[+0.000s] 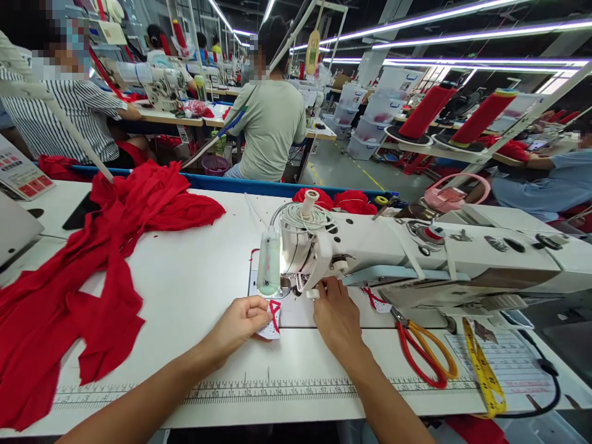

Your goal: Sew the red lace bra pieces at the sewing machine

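My left hand (245, 320) pinches a small white fabric piece with dark specks and a red strip (274, 320), just in front of the needle area of the white sewing machine (379, 246). My right hand (337, 311) reaches in under the machine's arm, right of the presser foot. Its fingertips are hidden by the machine, so what they touch does not show. A second white piece with red strips (377, 301) lies right of that hand. Beside it rest scissors with red and orange handles (423, 351).
Red fabric (111, 246) is heaped over the table's left side. A printed ruler (259, 392) runs along the front edge. At the right lie a yellow tape measure (483, 370) and a paper sheet (527, 364). Red thread cones (483, 117) stand behind; co-workers sit beyond.
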`<state>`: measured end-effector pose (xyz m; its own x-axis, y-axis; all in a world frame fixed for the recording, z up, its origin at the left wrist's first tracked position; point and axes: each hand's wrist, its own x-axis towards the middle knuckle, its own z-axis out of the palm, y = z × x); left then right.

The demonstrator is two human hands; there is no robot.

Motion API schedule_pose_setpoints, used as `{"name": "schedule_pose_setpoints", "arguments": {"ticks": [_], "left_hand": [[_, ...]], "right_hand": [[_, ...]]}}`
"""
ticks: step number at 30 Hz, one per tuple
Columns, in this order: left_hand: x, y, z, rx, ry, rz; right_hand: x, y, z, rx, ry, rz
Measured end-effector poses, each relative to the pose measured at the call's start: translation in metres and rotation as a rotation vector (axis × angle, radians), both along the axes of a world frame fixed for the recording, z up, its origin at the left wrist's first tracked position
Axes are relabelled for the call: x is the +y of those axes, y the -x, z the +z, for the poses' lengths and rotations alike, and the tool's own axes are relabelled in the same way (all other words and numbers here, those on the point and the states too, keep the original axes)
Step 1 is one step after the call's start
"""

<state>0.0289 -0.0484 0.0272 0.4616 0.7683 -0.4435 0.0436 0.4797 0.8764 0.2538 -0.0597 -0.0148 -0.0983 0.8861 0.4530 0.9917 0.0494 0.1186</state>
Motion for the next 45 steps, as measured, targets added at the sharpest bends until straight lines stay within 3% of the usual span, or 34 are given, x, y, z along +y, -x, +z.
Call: {"name": "schedule_pose_setpoints", "arguments": {"ticks": [8,13,17,22,25,28,31,35,40,45], "left_hand": [[0.002,0.002,-0.006,-0.006,-0.020,0.017],[0.000,0.002,-0.010,-0.021,-0.024,0.056],[-0.001,0.001,-0.010,-0.028,-0.036,0.085],[-0.003,0.002,-0.008,-0.035,-0.057,0.086],[-0.004,0.002,-0.009,-0.035,-0.070,0.112],[-0.004,0.002,-0.010,-0.035,-0.069,0.153],[-0.005,0.000,-0.009,-0.035,-0.083,0.173],[-0.005,-0.001,-0.005,-0.049,-0.094,0.168],[-0.002,0.002,-0.004,-0.067,-0.059,0.151],[-0.001,0.003,-0.005,-0.088,-0.033,0.142]], "right_hand": [[-0.032,-0.018,0.020,-0.063,-0.156,0.028],[-0.041,-0.039,0.004,-0.012,-0.190,0.093],[-0.039,-0.043,-0.005,-0.028,-0.201,0.066],[-0.044,-0.043,-0.004,-0.099,-0.243,0.021],[-0.050,-0.040,0.001,0.085,-0.280,0.049],[-0.057,-0.025,0.014,0.526,-0.126,0.125],[-0.058,0.005,0.031,0.941,0.243,0.171],[-0.040,0.042,0.043,1.146,0.599,0.213],[-0.019,0.054,0.038,1.337,0.708,0.238],[-0.019,0.050,0.036,1.396,0.733,0.241]]}}
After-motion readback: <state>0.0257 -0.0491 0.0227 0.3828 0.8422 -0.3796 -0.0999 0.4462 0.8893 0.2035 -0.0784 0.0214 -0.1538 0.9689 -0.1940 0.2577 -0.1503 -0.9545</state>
